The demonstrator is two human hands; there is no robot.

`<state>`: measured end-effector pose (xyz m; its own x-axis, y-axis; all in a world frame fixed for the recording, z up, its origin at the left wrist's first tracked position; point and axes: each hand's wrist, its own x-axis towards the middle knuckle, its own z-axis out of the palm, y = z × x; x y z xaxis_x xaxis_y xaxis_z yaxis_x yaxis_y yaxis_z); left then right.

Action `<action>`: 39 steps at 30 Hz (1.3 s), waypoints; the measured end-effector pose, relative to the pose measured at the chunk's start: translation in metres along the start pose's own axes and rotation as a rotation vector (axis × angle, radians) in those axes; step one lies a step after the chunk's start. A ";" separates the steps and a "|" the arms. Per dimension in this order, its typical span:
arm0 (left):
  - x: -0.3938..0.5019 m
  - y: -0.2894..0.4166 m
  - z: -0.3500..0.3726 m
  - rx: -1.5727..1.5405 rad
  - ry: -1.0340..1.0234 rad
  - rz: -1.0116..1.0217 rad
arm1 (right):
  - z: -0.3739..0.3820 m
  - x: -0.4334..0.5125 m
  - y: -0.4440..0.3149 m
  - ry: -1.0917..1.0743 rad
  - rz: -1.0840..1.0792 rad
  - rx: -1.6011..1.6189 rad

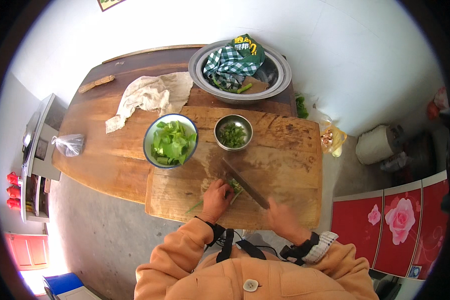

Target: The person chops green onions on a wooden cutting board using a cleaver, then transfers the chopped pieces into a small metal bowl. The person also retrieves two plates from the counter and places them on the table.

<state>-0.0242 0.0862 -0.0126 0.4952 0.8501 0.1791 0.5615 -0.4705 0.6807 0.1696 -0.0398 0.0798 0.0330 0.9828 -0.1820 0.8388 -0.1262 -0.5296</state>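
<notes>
My right hand [284, 220] grips the handle of a kitchen cleaver [247, 184], its blade slanting up and left over a wooden cutting board [285, 168]. Beneath the blade and beside my left hand [215, 198] lie chopped green onions [236, 186]. The curled fingers of my left hand press on the green onions, and a thin green stalk [194, 207] pokes out to its left. A small metal bowl [249, 144] with chopped greens [232, 135] stands on the board. Left of it, a blue-rimmed white bowl [145, 144] holds cut leafy greens [172, 142].
A large metal basin [196, 69] at the back holds a green checked cloth [232, 62]. On the wooden table [105, 150] lie a beige rag [153, 92], a wooden handle [96, 84] and a tied plastic bag [69, 144]. Red floral cabinets [360, 228] stand at the right.
</notes>
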 end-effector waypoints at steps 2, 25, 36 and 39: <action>-0.002 -0.001 0.002 -0.024 0.020 0.003 | -0.010 -0.009 0.000 0.047 -0.132 -0.001; -0.008 0.002 0.008 0.014 0.121 0.043 | -0.012 -0.006 0.003 -0.206 0.009 -0.079; -0.018 0.021 0.000 0.042 0.069 0.082 | -0.011 -0.018 0.010 -0.091 -0.070 -0.023; -0.019 0.015 0.005 0.036 0.084 0.093 | -0.020 -0.017 0.006 -0.179 -0.058 -0.090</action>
<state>-0.0222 0.0616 -0.0096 0.4897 0.8185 0.3004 0.5396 -0.5552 0.6329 0.1848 -0.0549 0.0962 -0.1067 0.9474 -0.3018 0.8820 -0.0499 -0.4687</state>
